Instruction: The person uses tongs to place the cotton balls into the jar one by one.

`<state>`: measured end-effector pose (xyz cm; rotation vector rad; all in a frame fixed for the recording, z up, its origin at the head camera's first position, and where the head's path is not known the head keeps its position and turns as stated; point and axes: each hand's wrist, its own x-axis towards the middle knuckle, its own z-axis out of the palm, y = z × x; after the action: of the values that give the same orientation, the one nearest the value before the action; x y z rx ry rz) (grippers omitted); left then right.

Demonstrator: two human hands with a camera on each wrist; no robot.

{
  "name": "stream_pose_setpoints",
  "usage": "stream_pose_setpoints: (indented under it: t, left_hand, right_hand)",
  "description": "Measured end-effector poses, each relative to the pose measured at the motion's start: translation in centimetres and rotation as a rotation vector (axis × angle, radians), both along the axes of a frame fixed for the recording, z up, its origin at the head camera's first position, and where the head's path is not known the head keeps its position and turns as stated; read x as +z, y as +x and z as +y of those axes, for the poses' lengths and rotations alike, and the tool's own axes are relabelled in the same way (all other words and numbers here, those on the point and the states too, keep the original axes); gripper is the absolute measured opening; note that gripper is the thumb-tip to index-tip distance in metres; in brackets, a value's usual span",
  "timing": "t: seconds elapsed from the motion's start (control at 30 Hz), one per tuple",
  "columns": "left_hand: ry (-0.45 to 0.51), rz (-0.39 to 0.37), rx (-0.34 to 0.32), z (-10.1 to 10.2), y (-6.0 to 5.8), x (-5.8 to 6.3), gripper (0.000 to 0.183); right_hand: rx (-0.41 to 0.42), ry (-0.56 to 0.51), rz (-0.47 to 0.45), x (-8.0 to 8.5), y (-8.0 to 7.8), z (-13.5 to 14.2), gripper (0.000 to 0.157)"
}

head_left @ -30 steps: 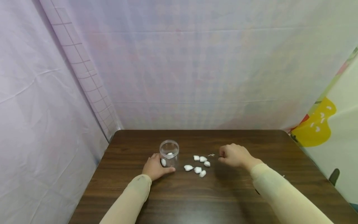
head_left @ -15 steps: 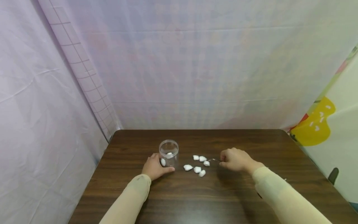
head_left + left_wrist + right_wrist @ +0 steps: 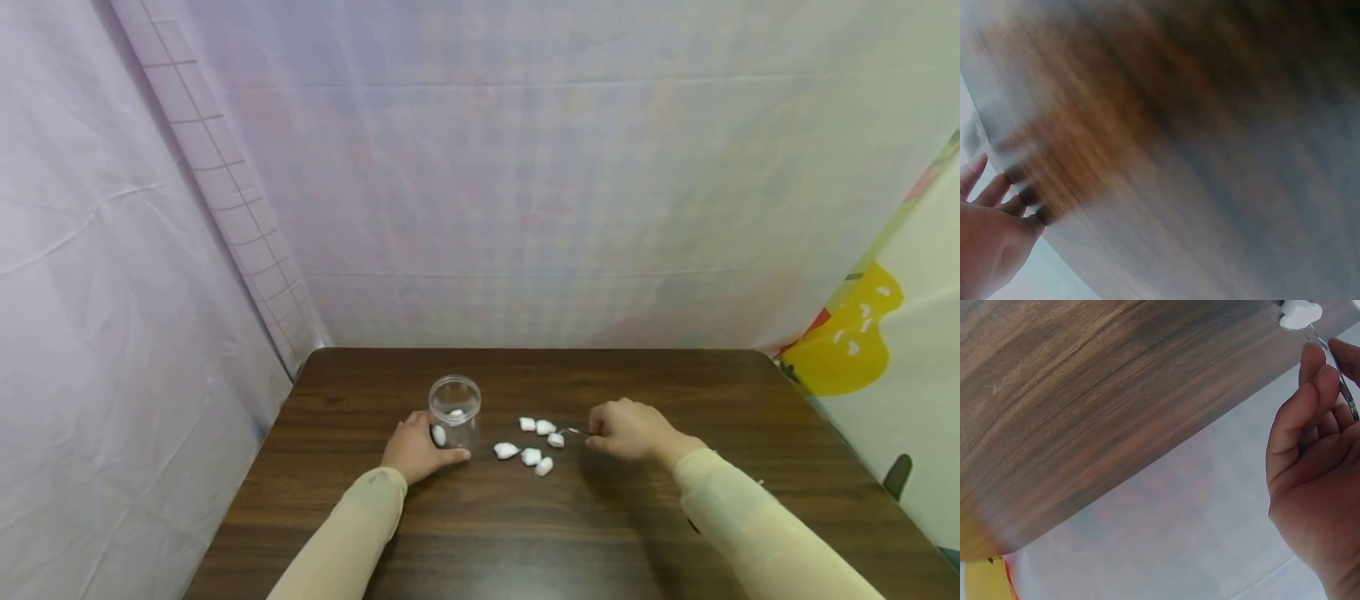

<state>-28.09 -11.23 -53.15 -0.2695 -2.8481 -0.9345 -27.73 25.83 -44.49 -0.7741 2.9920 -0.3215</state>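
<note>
A clear open jar (image 3: 453, 410) stands on the dark wooden table (image 3: 525, 533) with white pieces inside it. My left hand (image 3: 417, 448) holds the jar at its base, thumb along the front. Several white cotton-like pieces (image 3: 530, 455) lie loose to the jar's right. My right hand (image 3: 624, 429) pinches thin metal tweezers (image 3: 572, 431), and their tip is at one white piece (image 3: 555, 439). The right wrist view shows the tweezers (image 3: 1335, 365) between my fingers (image 3: 1310, 381), their tip on that white piece (image 3: 1300, 312). The left wrist view is blurred and shows only my fingers (image 3: 997, 187).
Pale cloth walls close in the table at the back and left; a panel with a yellow shape (image 3: 855, 342) stands at the right. Bare tabletop lies in front of and behind the hands. The table's left edge (image 3: 247, 492) is close to my left arm.
My right hand has come slightly down and toward me, bringing the tweezers' tip from above the far pieces onto the nearer white piece. The left hand and jar have stayed put.
</note>
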Motion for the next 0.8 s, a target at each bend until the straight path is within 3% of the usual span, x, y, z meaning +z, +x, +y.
stream_pose_setpoints:
  t: [0.8]
  left_hand:
    - [0.004, 0.000, -0.003, -0.06, 0.18, 0.33, 0.086]
  right_hand:
    - [0.007, -0.002, -0.027, 0.17, 0.19, -0.33, 0.018]
